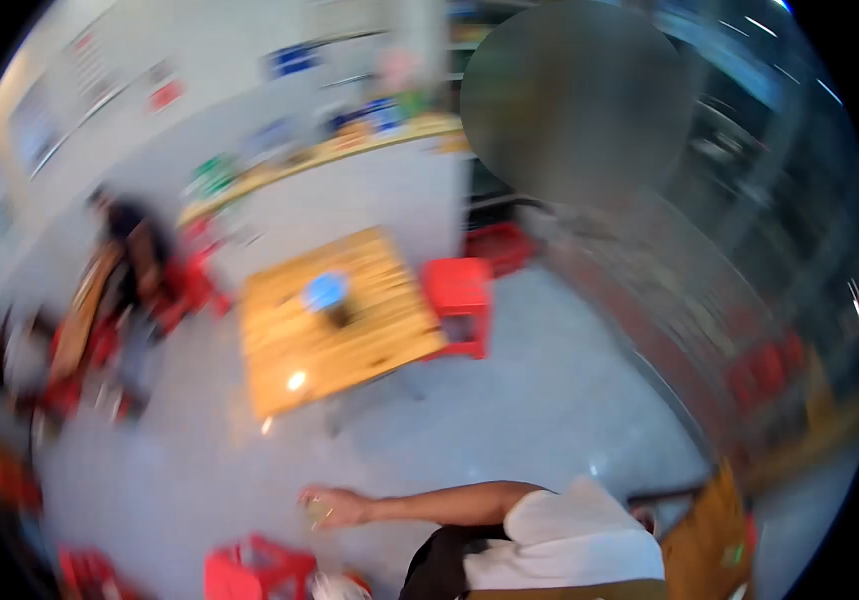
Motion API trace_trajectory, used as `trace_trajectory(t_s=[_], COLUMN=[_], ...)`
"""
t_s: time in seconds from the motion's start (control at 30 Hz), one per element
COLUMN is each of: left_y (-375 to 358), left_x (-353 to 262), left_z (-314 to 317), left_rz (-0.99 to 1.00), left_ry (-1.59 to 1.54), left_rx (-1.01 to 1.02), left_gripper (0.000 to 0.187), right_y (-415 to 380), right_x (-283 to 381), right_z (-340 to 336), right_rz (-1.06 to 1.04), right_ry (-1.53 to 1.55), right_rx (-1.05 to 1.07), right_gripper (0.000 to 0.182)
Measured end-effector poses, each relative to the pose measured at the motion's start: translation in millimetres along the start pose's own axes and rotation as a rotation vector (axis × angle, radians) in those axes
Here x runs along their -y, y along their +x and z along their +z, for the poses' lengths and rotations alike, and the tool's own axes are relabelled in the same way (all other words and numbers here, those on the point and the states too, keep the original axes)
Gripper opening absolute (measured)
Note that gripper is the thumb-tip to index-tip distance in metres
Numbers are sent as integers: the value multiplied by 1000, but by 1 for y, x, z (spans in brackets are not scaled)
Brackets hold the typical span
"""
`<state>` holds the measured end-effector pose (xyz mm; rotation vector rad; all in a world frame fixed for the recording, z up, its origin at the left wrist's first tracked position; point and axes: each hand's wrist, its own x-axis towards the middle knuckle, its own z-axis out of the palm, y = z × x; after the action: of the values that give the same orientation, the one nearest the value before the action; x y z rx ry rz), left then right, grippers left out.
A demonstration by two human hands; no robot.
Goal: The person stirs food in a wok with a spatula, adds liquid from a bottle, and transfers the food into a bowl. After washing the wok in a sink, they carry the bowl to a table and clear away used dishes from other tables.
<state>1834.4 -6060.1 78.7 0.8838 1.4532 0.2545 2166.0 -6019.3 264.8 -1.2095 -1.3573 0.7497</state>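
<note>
Stretched out to the left at the bottom, my left hand (347, 508) has its fingers round a small pale yellowish thing (319, 512), too blurred to name. Below that hand is a red stool (254, 570), with a whitish object (339, 586) beside it. The arm comes out of a white sleeve (574, 535). A small skin-coloured patch right of the shirt may be my right hand (645, 517); its fingers cannot be made out. Motion smears the view.
A wooden table (389, 330) bears a blue-topped container (327, 292). A red stool (459, 290) stands at its right. A seated person (134, 245) is at the left near another table (79, 315). A counter (329, 153) lies behind; a wooden surface (707, 535) is lower right.
</note>
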Motion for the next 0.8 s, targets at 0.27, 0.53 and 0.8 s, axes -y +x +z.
trace_trajectory(t_s=[0.27,0.53,0.8], left_y=[-161,-208,-300], left_x=[226,335,397], left_z=[3,-17,-84], left_rz=[-171,-270,-302], left_ry=[79,-916,-1321], left_rx=[-705,-852,-1092], left_gripper=[47,36,14], right_y=[-21,-67,-69], right_x=[50,83,147], right_z=[104,279,440], right_rz=[339,372,134], right_ry=[65,77,36], right_rx=[528,843,1004], right_gripper=[58,62,59])
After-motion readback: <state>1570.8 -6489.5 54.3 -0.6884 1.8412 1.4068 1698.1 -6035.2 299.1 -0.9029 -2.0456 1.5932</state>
